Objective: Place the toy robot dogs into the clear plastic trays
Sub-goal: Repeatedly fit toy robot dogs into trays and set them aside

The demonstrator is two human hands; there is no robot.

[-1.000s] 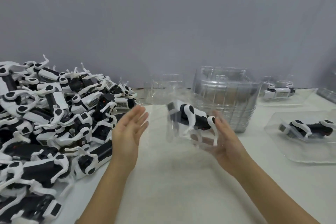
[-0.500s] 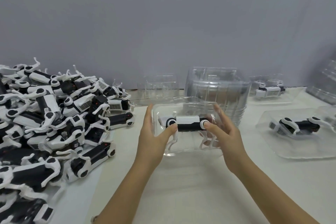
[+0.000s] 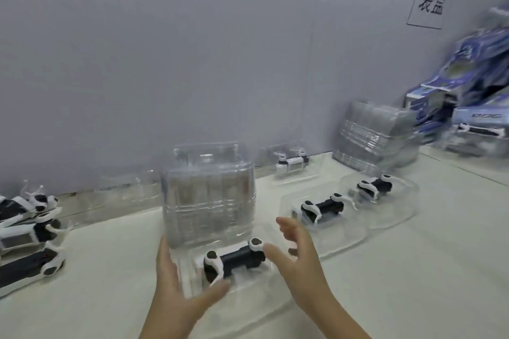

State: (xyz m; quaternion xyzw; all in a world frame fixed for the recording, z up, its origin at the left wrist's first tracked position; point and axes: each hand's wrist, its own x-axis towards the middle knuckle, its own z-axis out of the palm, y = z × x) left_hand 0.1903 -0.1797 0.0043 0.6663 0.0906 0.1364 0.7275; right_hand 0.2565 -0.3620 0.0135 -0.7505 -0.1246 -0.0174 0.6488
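Lowered from where it was being held up half a second ago, the clear plastic tray [image 3: 248, 288] is now being rested on the pale, matte bench [image 3: 110, 270], just in front of the tall stack of empty trays [image 3: 208, 195], and the right hand [image 3: 300, 264] is being drawn off it. The toy robot dog [image 3: 234, 259] is being carried lengthwise in the tray's moulded hollow: a glossy black block of a body with rounded white hip joints and thin, curved white legs.

The tray's left wall is being touched by the left hand [image 3: 176, 292], whose fingers are being kept straight while the thumb is being laid along the front rim (nothing is being clenched). The right hand is being held just beside the dog's rear end, its fingers spread and released; whether the thumb is touching the toy cannot be told.

To the right, a second dog [image 3: 322, 208] and a third dog [image 3: 374, 187] are being kept in thin, glossy trays with wavy rims, and a mostly white dog [image 3: 292, 164] is being kept in a tray against the grey wall. A ribbed second stack [image 3: 377, 135] is being kept beside blurred blue cartons [image 3: 473, 77]. At the left edge, loose dogs [image 3: 27, 237] are being left in a heap.
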